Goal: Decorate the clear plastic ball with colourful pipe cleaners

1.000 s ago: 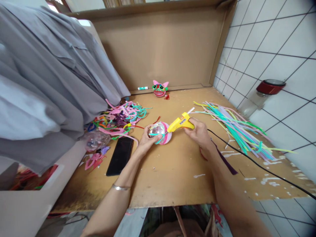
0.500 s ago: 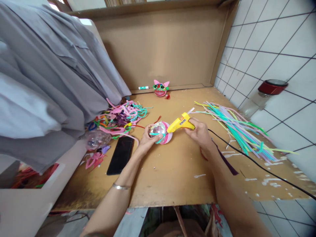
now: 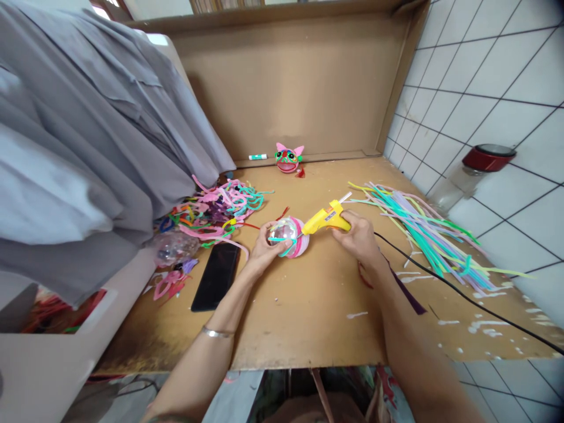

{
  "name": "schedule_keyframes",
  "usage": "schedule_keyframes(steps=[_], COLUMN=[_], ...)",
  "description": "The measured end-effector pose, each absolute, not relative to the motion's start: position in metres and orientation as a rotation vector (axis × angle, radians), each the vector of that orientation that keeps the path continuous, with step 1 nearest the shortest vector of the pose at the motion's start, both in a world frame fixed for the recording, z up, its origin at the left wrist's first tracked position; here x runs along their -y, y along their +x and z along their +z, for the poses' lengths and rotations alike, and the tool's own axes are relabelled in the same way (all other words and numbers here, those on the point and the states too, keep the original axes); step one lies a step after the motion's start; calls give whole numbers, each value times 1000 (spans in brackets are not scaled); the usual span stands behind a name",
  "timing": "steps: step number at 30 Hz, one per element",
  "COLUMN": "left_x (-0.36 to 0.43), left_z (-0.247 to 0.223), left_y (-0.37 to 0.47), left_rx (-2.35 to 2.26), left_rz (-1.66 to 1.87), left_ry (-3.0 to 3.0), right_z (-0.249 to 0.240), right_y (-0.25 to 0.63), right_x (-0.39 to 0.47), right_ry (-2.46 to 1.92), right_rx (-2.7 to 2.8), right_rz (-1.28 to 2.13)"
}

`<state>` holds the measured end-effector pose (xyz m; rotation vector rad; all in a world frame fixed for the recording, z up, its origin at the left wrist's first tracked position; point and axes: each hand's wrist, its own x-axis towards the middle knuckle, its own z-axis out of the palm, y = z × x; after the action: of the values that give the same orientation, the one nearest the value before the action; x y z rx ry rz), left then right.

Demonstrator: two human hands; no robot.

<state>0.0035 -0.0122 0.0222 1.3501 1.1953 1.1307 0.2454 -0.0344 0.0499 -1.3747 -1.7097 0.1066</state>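
There are two hands [image 3: 265, 245] [image 3: 359, 236], one glue gun [image 3: 326, 217], one phone [image 3: 215, 277].

Soft, fairly bright light fills the corner where I stand; a small patch [image 3: 100, 10] at the upper left glows white. A gentle shadow lies on the brown backboard [image 3: 291, 82] beside the grey cloth [image 3: 97, 135]. Little glints show on the clear ball [image 3: 286, 228], its finer detail slightly soft. Toward the right edge the wall tiles [image 3: 497, 76] look stretched, the top right corner darkens, and the right forearm [image 3: 414, 346] blurs at the bottom.
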Motion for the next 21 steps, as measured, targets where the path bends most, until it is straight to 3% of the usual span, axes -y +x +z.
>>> schedule_keyframes(steps=[12,21], left_x=[9,11], left_z=[18,25], left_y=[2,5], left_rx=[-1189,-1190], left_rz=[1111,1116], left_ry=[1366,1367], right_z=[10,-10], right_y=[268,272], right_x=[10,11], right_ry=[-1964,-1973], right_rx=[1210,1270], right_rz=[113,-206])
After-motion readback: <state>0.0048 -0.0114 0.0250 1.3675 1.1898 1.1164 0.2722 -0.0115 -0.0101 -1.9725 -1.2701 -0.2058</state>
